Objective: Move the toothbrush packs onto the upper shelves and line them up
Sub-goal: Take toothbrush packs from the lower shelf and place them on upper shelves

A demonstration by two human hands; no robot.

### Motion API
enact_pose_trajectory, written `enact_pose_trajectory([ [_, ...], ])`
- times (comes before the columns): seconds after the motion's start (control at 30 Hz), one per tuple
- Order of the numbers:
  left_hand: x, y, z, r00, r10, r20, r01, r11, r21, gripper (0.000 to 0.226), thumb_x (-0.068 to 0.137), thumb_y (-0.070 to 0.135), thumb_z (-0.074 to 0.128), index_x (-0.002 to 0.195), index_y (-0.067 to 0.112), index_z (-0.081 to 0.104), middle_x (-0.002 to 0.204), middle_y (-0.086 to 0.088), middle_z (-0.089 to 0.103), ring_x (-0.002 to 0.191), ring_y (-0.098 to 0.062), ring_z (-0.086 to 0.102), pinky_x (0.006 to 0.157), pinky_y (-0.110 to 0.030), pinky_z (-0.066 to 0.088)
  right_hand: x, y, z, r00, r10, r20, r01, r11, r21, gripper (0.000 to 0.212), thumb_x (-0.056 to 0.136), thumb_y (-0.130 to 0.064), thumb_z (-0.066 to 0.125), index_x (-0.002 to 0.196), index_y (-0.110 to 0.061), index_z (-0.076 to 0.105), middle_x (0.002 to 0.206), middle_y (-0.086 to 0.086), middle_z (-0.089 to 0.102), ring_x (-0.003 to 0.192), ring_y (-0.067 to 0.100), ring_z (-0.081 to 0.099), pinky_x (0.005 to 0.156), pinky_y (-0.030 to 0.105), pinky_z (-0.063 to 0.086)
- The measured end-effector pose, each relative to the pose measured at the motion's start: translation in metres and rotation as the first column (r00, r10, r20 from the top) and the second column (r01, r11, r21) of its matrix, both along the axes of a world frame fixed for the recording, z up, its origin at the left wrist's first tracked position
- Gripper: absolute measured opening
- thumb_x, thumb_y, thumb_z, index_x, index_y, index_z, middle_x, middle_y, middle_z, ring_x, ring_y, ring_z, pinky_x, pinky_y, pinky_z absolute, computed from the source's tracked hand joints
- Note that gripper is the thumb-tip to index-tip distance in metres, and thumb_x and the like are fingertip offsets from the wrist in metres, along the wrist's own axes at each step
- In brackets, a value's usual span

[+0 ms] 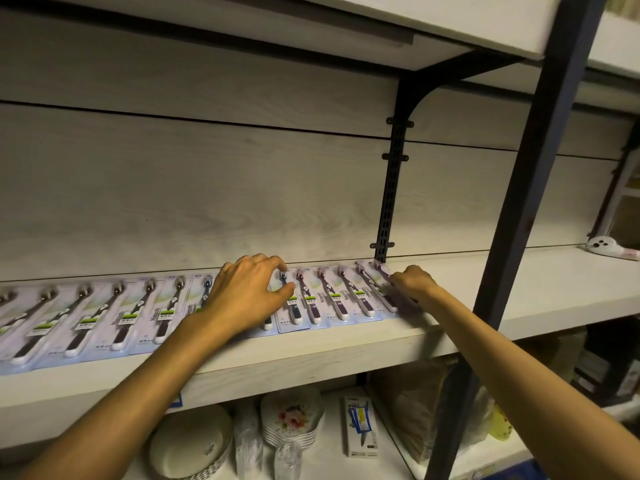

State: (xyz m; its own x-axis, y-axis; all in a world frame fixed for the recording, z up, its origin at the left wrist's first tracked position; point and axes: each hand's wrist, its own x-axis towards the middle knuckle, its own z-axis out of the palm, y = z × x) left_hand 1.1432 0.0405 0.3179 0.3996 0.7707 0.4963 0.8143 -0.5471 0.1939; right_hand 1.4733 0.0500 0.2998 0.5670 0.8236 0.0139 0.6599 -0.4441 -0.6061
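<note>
Pale wooden shelf [519,296] carries overlapping packs [104,317] in a row. Left hand [247,296] presses curled fingers mid-row; right hand [414,284] pinches the end pack [381,289]. Light, slippery blister cards; grip edges.

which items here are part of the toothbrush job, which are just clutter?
Job:
row of toothbrush packs
shelf they lie on
left hand resting on the packs
right hand at the rightmost pack

Clutter:
stacked floral plates
white bowl
boxed knife
small white object, far right
</note>
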Motion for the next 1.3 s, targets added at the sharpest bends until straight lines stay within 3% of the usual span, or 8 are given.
enact_pose_trajectory([
  [0.17, -0.002, 0.002, -0.004, 1.0, -0.002, 0.015, 0.002, 1.0, -0.019, 0.039, 0.094, 0.055, 0.052, 0.125, 0.032, 0.059, 0.127, 0.006, 0.063, 0.117, -0.019, 0.056, 0.099, -0.04, 0.041, 0.002, 0.002, -0.006, 0.985, 0.013, 0.17, 0.001, 0.997, -0.08, 0.033, 0.089, -0.045, 0.053, 0.083, -0.013, 0.061, 0.102, 0.012, 0.066, 0.1, 0.033, 0.059, 0.086, 0.036, 0.049],
  [0.3, -0.004, 0.003, -0.005, 1.0, -0.006, 0.023, 0.007, 1.0, -0.026, 0.039, 0.094, 0.056, 0.053, 0.125, 0.033, 0.059, 0.128, 0.008, 0.062, 0.118, -0.017, 0.056, 0.099, -0.04, 0.041, -0.007, -0.007, -0.002, 0.95, 0.031, 0.31, -0.022, 0.999, -0.03, 0.044, 0.089, -0.052, 0.055, 0.105, -0.014, 0.068, 0.117, 0.012, 0.063, 0.108, 0.034, 0.057, 0.093, 0.041, 0.048],
  [0.4, -0.006, 0.003, -0.001, 0.998, -0.036, 0.047, 0.038, 0.999, -0.028, 0.038, 0.095, 0.054, 0.053, 0.127, 0.034, 0.058, 0.131, 0.009, 0.06, 0.121, -0.016, 0.054, 0.102, -0.04, 0.04, -0.02, -0.013, 0.005, 0.892, 0.116, 0.438, -0.189, 0.974, 0.127, 0.044, 0.089, -0.048, 0.057, 0.122, -0.021, 0.067, 0.128, 0.01, 0.061, 0.114, 0.034, 0.058, 0.093, 0.043, 0.048],
  [0.57, -0.018, -0.002, 0.001, 0.985, -0.149, 0.081, 0.154, 0.987, -0.055, 0.041, 0.095, 0.052, 0.054, 0.133, 0.037, 0.054, 0.138, 0.013, 0.054, 0.125, -0.009, 0.049, 0.107, -0.041, 0.042, -0.057, -0.022, 0.019, 0.776, 0.39, 0.496, -0.537, 0.821, 0.194, 0.043, 0.09, -0.04, 0.058, 0.13, -0.024, 0.065, 0.133, 0.0, 0.064, 0.114, 0.022, 0.062, 0.094, 0.038, 0.051],
  [0.73, -0.038, -0.013, -0.002, 0.99, -0.115, 0.081, 0.121, 0.99, -0.078, 0.048, 0.097, 0.052, 0.05, 0.143, 0.041, 0.045, 0.15, 0.014, 0.043, 0.136, -0.009, 0.039, 0.112, -0.038, 0.034, -0.103, -0.03, 0.022, 0.646, 0.58, 0.497, -0.726, 0.668, 0.164, 0.053, 0.088, -0.046, 0.051, 0.136, -0.025, 0.06, 0.138, -0.003, 0.06, 0.122, 0.019, 0.058, 0.1, 0.041, 0.049],
  [0.97, -0.105, -0.041, -0.015, 0.996, 0.049, 0.068, -0.042, 0.994, -0.099, 0.051, 0.098, 0.054, 0.049, 0.147, 0.044, 0.039, 0.154, 0.014, 0.038, 0.139, -0.009, 0.036, 0.116, -0.037, 0.032, -0.18, -0.028, 0.024, 0.463, 0.715, 0.523, -0.875, 0.462, 0.143, 0.059, 0.082, -0.052, 0.045, 0.133, -0.025, 0.061, 0.134, -0.004, 0.063, 0.115, 0.02, 0.061, 0.095, 0.04, 0.051],
  [1.1, -0.158, -0.063, -0.018, 0.992, 0.119, 0.05, -0.113, 0.987, -0.112, 0.054, 0.097, 0.058, 0.048, 0.149, 0.048, 0.034, 0.157, 0.017, 0.034, 0.144, -0.008, 0.031, 0.118, -0.044, 0.031, -0.236, -0.036, 0.025, 0.379, 0.757, 0.532, -0.921, 0.363, 0.139, 0.052, 0.086, -0.047, 0.05, 0.133, -0.026, 0.061, 0.133, -0.002, 0.063, 0.114, 0.021, 0.062, 0.093, 0.041, 0.052],
  [1.3, -0.253, -0.11, -0.023, 0.973, 0.215, 0.081, -0.209, 0.974, -0.084, 0.053, 0.094, 0.059, 0.05, 0.146, 0.049, 0.038, 0.152, 0.02, 0.041, 0.141, -0.004, 0.036, 0.115, -0.042, 0.036, -0.332, -0.066, 0.024, 0.279, 0.795, 0.538, -0.96, 0.241, 0.142, 0.053, 0.086, -0.049, 0.05, 0.133, -0.027, 0.061, 0.134, -0.003, 0.062, 0.117, 0.019, 0.061, 0.094, 0.04, 0.052],
])
